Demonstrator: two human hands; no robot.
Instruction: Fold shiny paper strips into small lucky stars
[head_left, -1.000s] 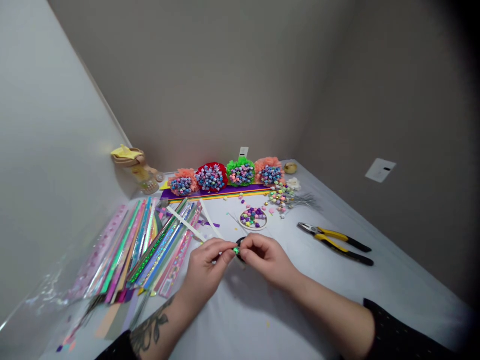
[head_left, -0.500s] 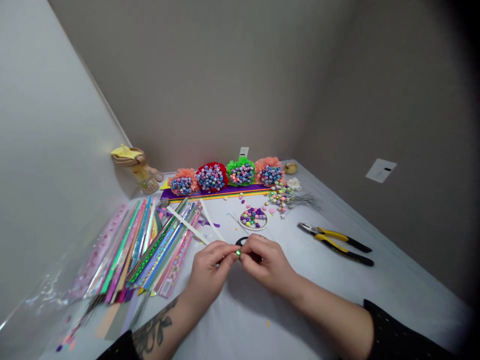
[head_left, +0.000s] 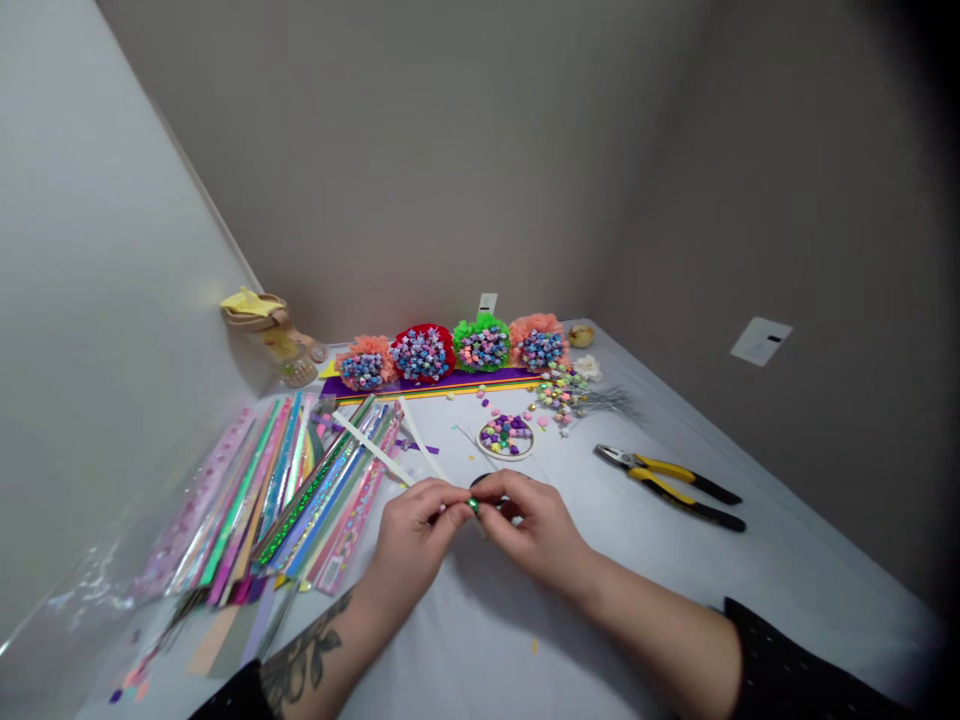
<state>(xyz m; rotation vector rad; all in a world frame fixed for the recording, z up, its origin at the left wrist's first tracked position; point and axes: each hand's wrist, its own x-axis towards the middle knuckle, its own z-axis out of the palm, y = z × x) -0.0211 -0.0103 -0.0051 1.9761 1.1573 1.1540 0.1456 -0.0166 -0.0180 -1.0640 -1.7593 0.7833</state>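
A tiny shiny green folded piece (head_left: 473, 507) is pinched between the fingertips of both hands. My left hand (head_left: 420, 530) holds it from the left with thumb and index finger. From the right, my right hand (head_left: 531, 522) grips the same piece. Just behind the fingers, a black object (head_left: 484, 481) is mostly hidden by my right hand. Beyond it stands a round dish (head_left: 507, 437) holding small purple, pink, yellow and green stars. White paper strips (head_left: 375, 450) lie behind my left hand, across the packaged strips.
Packs of colored strips (head_left: 322, 490) cover the left side. Yellow-black pliers (head_left: 675, 486) lie at the right. Several star bouquets (head_left: 422, 354) line the back, with wired stars (head_left: 562, 393) beside them. A basket-like holder (head_left: 259, 312) stands at the back left.
Both hands have shifted very slightly left with the green piece still between the fingertips. The black object behind them is now more covered.
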